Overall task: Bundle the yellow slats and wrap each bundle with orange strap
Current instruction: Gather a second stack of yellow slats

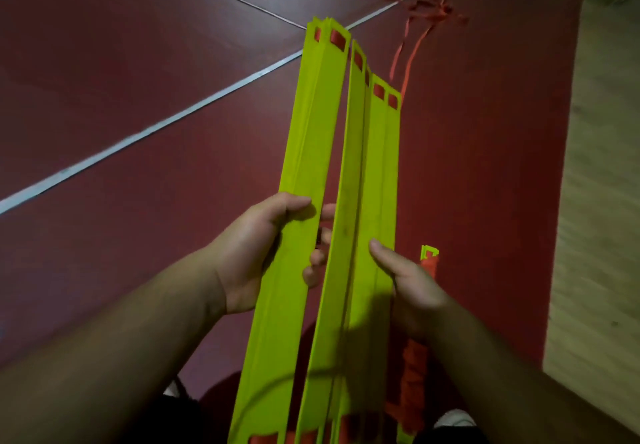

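Left hand (258, 253) wraps round the left stack of yellow slats (311, 124), thumb on top and fingertips showing in the gap. Right hand (412, 287) grips the right stack of slats (379, 173), thumb flat on its face. Both stacks run near to far above the dark red floor (138, 72); an orange-wrapped bundle (414, 371) lies just right, with loose orange strap (410, 59) at far right.

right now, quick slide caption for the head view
Left hand and right hand each hold yellow slats over a red floor, loose orange strap beyond.
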`<act>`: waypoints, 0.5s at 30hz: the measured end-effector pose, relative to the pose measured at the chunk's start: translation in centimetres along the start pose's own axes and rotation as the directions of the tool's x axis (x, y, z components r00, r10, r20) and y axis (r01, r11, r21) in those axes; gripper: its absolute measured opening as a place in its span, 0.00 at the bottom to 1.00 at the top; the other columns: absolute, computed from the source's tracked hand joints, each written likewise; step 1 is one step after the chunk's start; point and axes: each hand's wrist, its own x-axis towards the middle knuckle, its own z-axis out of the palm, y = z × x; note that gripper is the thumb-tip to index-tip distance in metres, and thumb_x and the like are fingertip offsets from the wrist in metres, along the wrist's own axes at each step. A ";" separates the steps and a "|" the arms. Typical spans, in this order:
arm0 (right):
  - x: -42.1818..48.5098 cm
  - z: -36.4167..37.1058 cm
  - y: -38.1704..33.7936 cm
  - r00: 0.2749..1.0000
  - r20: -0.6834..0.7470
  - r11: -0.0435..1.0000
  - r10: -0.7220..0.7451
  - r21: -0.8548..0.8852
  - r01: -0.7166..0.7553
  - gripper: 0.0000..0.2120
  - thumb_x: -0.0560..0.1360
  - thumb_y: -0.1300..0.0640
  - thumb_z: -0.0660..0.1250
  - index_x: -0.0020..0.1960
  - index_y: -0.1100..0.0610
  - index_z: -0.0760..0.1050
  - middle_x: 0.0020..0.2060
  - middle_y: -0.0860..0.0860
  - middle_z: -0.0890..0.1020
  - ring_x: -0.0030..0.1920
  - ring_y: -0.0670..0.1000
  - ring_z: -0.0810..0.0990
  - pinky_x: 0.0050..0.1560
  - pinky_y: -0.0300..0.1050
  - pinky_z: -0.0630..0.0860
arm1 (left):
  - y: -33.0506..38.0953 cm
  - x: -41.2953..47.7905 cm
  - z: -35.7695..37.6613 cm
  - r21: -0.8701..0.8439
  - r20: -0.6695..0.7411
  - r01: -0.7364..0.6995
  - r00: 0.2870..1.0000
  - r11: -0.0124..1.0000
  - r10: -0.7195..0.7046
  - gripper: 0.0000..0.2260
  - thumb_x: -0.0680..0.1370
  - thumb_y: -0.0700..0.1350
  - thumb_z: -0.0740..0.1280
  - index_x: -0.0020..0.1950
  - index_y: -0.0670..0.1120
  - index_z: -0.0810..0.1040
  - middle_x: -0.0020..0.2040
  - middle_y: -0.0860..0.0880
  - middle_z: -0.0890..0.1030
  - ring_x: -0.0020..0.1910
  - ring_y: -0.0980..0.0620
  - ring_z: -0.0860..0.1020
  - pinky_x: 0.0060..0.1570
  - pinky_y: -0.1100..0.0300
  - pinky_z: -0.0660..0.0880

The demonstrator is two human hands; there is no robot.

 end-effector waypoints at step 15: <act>-3.7 5.4 -4.4 0.961 -0.225 0.981 -0.162 -0.137 0.134 0.14 0.78 0.68 0.62 0.63 0.61 0.69 0.21 0.43 0.78 0.21 0.40 0.76 0.21 0.30 0.72 | -0.5 2.1 -2.7 0.277 -0.417 0.086 0.908 0.957 0.039 0.11 0.79 0.52 0.67 0.48 0.45 0.80 0.39 0.45 0.80 0.33 0.50 0.77 0.33 0.58 0.76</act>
